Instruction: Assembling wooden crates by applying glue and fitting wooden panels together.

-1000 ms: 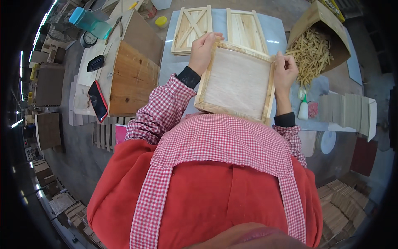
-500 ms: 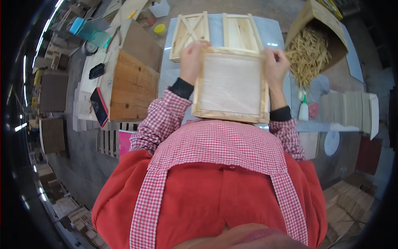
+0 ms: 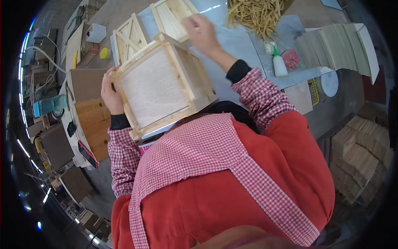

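Observation:
A wooden box frame (image 3: 193, 72) with a whitish sheet panel (image 3: 155, 89) facing up stands tilted against my apron front. My left hand (image 3: 111, 93) grips its left side, fingers wrapped over the edge. Beyond the box's far right corner, my right hand (image 3: 202, 36) is raised with curled fingers, apart from the box. Whatever lies in those fingers, if anything, is hidden. Behind the box are a wooden panel with crossed slats (image 3: 129, 40) and a plain framed wooden panel (image 3: 172, 18), the latter partly behind my right hand.
Tan rubber bands (image 3: 259, 16) lie heaped at the far edge. A white bottle with green tip (image 3: 279, 64) stands by a pink lump (image 3: 290, 59). Stacked grey boards (image 3: 331, 47) are at right. A wooden crate (image 3: 92, 120) stands left, near a yellow lid (image 3: 104, 53).
The view has turned, and the box is now angled with its right side showing. My right hand has left the box's edge and moved up and away; my left hand stays on it.

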`<state>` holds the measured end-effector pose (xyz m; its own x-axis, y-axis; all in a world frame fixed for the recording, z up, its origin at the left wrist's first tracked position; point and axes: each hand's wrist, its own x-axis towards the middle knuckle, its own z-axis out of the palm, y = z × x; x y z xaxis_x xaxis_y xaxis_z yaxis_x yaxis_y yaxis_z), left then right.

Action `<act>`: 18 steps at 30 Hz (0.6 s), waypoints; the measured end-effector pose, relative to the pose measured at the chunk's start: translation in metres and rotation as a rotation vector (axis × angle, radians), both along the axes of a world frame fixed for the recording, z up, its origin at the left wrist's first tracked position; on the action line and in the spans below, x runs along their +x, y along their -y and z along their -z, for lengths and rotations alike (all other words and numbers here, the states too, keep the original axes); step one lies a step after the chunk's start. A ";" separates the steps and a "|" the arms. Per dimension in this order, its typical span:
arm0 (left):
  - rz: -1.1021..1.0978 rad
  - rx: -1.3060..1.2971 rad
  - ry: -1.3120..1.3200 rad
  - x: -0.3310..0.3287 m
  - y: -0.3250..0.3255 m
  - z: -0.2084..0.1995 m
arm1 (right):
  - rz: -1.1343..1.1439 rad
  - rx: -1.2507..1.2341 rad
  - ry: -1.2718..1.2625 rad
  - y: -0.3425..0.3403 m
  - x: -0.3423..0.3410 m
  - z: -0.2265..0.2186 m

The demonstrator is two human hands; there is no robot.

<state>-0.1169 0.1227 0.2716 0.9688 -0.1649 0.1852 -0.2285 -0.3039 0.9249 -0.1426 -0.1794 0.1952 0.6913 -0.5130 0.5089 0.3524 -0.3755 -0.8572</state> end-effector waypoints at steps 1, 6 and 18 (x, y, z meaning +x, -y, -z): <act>-0.007 -0.060 -0.046 -0.001 0.004 -0.001 | 0.179 -0.133 -0.101 0.034 -0.001 0.032; -0.043 -0.197 -0.155 -0.007 0.015 -0.012 | 0.723 -0.682 -0.761 0.195 -0.070 0.148; -0.033 -0.166 -0.121 -0.004 0.007 -0.007 | 0.218 -0.225 -0.509 0.223 -0.048 0.112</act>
